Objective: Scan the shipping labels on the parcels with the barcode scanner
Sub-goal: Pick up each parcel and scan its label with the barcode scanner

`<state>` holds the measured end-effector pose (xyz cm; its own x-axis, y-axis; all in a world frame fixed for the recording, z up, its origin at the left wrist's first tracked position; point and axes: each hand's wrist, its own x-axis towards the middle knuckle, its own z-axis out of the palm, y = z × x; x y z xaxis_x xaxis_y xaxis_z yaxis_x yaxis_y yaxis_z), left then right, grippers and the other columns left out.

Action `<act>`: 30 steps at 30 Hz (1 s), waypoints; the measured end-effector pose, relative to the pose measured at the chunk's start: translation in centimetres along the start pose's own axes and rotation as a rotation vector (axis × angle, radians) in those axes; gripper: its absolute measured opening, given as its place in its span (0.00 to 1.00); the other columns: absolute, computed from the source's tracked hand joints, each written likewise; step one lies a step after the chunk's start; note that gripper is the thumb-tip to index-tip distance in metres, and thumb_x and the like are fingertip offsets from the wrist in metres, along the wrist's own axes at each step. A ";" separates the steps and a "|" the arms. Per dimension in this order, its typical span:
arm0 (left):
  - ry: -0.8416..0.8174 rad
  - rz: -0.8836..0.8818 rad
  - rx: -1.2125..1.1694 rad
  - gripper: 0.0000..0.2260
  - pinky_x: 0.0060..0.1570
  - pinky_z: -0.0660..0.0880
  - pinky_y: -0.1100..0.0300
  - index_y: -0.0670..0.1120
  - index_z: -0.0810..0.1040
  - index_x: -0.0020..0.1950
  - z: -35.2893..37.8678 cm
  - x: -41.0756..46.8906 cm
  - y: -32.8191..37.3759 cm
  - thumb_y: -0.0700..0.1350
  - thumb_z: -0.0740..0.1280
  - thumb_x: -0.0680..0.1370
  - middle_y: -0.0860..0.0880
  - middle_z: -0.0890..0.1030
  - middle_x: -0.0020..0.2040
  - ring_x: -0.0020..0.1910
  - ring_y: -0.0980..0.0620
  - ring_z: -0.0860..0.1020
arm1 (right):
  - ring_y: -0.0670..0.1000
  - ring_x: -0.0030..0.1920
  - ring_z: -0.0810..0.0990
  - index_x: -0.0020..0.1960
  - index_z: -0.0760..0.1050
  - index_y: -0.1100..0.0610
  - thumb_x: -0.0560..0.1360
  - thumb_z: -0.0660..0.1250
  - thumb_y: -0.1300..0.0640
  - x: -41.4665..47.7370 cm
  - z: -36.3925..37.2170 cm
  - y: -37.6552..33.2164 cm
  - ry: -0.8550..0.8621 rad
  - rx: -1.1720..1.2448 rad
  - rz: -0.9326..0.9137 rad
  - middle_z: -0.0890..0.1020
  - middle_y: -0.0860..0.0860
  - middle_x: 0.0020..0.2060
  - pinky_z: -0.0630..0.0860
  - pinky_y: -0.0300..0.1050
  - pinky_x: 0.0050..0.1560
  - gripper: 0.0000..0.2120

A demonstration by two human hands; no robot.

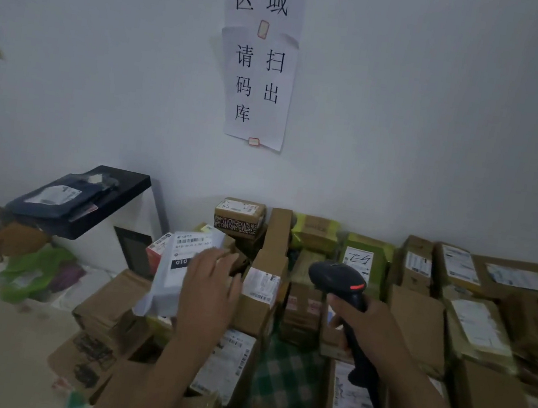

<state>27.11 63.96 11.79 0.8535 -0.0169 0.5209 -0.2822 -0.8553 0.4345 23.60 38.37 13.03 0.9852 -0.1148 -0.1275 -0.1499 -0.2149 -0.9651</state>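
My right hand grips the handle of a black barcode scanner, its head raised over the parcels and pointing left. My left hand lies with fingers stretched against a white plastic mailer that stands tilted, its label with a barcode facing me. Just right of that hand stands an upright cardboard box with a white label. Several brown cardboard parcels with shipping labels cover the table, one of them a flat box under my right wrist.
A green checked cloth shows between the parcels. A black shelf at the left holds a dark mailer. Bags, one green, lie below it. Paper signs hang on the white wall behind.
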 end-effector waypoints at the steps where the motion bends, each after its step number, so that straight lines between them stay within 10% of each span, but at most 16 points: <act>1: -0.012 0.027 0.042 0.14 0.63 0.71 0.51 0.42 0.80 0.61 1.4 0.2 0.9 0.43 0.69 0.76 0.43 0.79 0.61 0.62 0.43 0.76 | 0.52 0.22 0.76 0.37 0.79 0.60 0.75 0.72 0.49 0.4 -0.6 0.2 0.020 -0.028 0.006 0.80 0.54 0.25 0.74 0.41 0.24 0.15; 4: -0.072 -0.356 0.043 0.11 0.53 0.66 0.63 0.41 0.77 0.58 4.0 2.6 3.2 0.46 0.64 0.80 0.43 0.78 0.58 0.57 0.44 0.78 | 0.52 0.24 0.77 0.40 0.80 0.61 0.75 0.72 0.49 1.8 -2.5 1.5 0.084 -0.057 0.047 0.83 0.56 0.30 0.75 0.42 0.25 0.15; 7: -0.529 -0.070 -0.053 0.18 0.65 0.65 0.61 0.48 0.70 0.72 11.5 1.3 3.3 0.49 0.61 0.83 0.48 0.70 0.71 0.70 0.49 0.68 | 0.51 0.22 0.77 0.39 0.79 0.64 0.75 0.72 0.48 3.0 -3.9 3.5 0.108 -0.064 0.116 0.81 0.57 0.26 0.74 0.41 0.25 0.18; 12: -0.696 -0.186 -0.170 0.19 0.69 0.66 0.56 0.49 0.72 0.70 18.4 1.3 3.4 0.49 0.67 0.80 0.49 0.71 0.70 0.69 0.50 0.69 | 0.51 0.21 0.75 0.36 0.77 0.63 0.76 0.71 0.48 5.6 -5.1 7.1 0.087 -0.072 0.257 0.79 0.57 0.23 0.73 0.41 0.24 0.19; 21: -0.741 -0.352 -0.003 0.50 0.75 0.55 0.50 0.44 0.49 0.80 26.5 0.6 2.3 0.70 0.67 0.71 0.44 0.51 0.80 0.78 0.43 0.50 | 0.49 0.22 0.76 0.39 0.79 0.59 0.75 0.72 0.48 10.6 -3.8 10.4 0.057 -0.030 0.282 0.80 0.54 0.24 0.73 0.39 0.25 0.15; 30: -0.621 -0.388 0.221 0.50 0.68 0.64 0.53 0.47 0.47 0.80 29.0 -2.2 1.7 0.72 0.64 0.70 0.43 0.55 0.73 0.69 0.44 0.58 | 0.55 0.22 0.76 0.38 0.78 0.59 0.76 0.71 0.50 12.8 -3.2 13.0 0.087 0.061 0.336 0.82 0.64 0.30 0.73 0.43 0.25 0.14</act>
<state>37.46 47.48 -9.92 0.9816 0.0738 -0.1761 0.1266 -0.9421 0.3106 34.02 31.03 -0.41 0.8707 -0.2515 -0.4226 -0.4563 -0.0927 -0.8850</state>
